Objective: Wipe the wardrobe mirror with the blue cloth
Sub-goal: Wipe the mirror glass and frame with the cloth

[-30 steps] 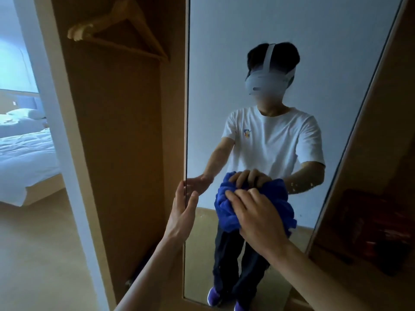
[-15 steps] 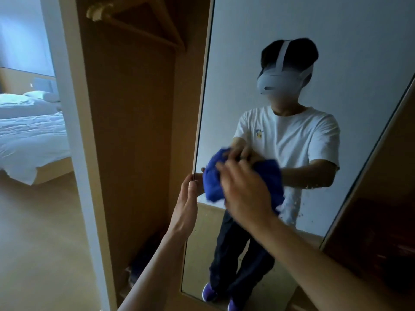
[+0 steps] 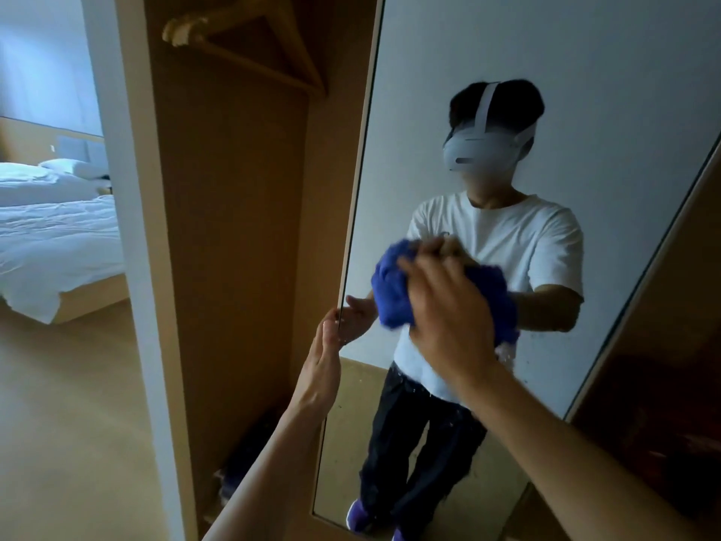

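1. Right hand (image 3: 448,318) lay over the bunched blue cloth (image 3: 390,294), its fingers bent round the top of the bundle and gripping it while the palm pushed it flat against the wardrobe mirror (image 3: 585,72); the hand was somewhat blurred.
2. The blue cloth sat on the glass about halfway up, near the mirror's left edge, and covered the chest of the person's reflection (image 3: 507,236).
3. The left hand (image 3: 324,357) was loose and held nothing: its fingers were straight and close together, and the fingertips touched the mirror's left edge, just below and to the left of the cloth.
4. Small white specks (image 3: 507,353) dotted the glass just under the cloth and further down.
5. To the left of the mirror, the open wardrobe compartment (image 3: 234,228) held a wooden hanger (image 3: 249,37) at the top.
6. At the bottom of the same compartment lay some dark things (image 3: 249,454), too dim and blurred to make out.
7. Beyond the wardrobe's side panel, on the far left, a bed (image 3: 50,236) with white bedding stood on the pale floor (image 3: 58,423), and a white pillow (image 3: 64,165) lay at its head.
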`<state>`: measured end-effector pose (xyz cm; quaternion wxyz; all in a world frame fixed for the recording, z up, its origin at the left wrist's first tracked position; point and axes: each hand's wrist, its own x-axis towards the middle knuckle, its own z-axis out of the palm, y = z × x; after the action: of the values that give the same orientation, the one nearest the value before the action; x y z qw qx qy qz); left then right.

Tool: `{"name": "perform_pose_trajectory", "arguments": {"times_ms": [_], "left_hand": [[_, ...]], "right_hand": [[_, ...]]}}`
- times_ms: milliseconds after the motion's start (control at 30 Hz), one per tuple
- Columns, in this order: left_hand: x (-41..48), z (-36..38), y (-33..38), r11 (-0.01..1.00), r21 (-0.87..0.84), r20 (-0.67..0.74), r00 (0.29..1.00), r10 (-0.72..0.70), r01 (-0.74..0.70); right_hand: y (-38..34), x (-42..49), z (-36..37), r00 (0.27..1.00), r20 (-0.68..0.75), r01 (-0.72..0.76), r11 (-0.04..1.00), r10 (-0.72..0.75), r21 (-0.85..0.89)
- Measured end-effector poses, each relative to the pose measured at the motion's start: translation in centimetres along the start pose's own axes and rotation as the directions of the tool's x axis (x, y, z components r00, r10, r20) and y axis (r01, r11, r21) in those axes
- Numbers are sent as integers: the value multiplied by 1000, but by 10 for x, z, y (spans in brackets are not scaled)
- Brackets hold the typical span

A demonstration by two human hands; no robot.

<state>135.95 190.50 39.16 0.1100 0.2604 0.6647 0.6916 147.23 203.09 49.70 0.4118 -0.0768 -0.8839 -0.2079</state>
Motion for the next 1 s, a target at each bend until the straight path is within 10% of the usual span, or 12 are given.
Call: {"name": "perform_pose_trajectory", "arguments": {"times_ms": [167, 433, 667, 1000], "left_hand": [[2, -2, 3, 1000, 30, 10, 1000, -5, 5], [-2, -3, -2, 997, 73, 26, 1000, 16, -18], [1, -3, 2, 998, 68, 47, 999, 2, -5], [0, -1, -5, 995, 93, 44, 999, 26, -30]], "right_hand": [[-16, -60, 18, 975, 163, 133, 985, -150, 114], [29, 25, -17, 987, -66, -147, 988, 149, 37], [-19, -82, 29, 976, 212, 13, 987, -48, 163], [36, 5, -11, 988, -53, -140, 989, 142, 38]]}}
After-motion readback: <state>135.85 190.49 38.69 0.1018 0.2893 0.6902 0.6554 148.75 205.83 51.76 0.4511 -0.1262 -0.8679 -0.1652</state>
